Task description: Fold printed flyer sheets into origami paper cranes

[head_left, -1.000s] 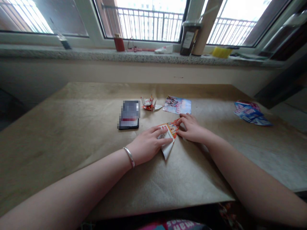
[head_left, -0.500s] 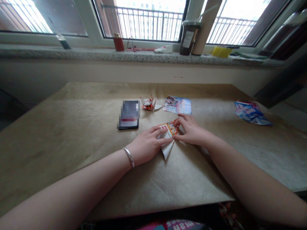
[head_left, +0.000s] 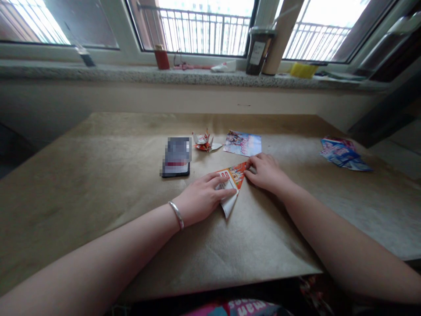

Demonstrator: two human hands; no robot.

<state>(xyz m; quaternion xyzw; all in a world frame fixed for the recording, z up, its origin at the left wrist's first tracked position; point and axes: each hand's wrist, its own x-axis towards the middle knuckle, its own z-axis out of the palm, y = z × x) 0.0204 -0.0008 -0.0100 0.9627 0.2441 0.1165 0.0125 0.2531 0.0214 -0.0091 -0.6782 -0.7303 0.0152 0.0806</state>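
Note:
A folded piece of printed paper [head_left: 234, 180], orange and white, lies on the brown paper-covered table [head_left: 98, 175]. My left hand [head_left: 202, 197], a bracelet on its wrist, lies flat on the paper's left part with the fingers stretched over it. My right hand [head_left: 268, 172] rests at the paper's upper right tip, its fingers curled and pressing on the edge there. A white corner of the paper sticks out below my left hand.
A dark phone [head_left: 176, 158] lies left of the hands. Behind them are a small folded paper figure [head_left: 204, 141] and a colourful flat sheet [head_left: 243, 143]. More printed sheets [head_left: 342, 154] lie far right. The windowsill [head_left: 131, 74] holds a red can, a dark jar and a cardboard tube.
My right hand slid up and to the right along the paper's edge to its upper tip. My left hand stayed pressed in place.

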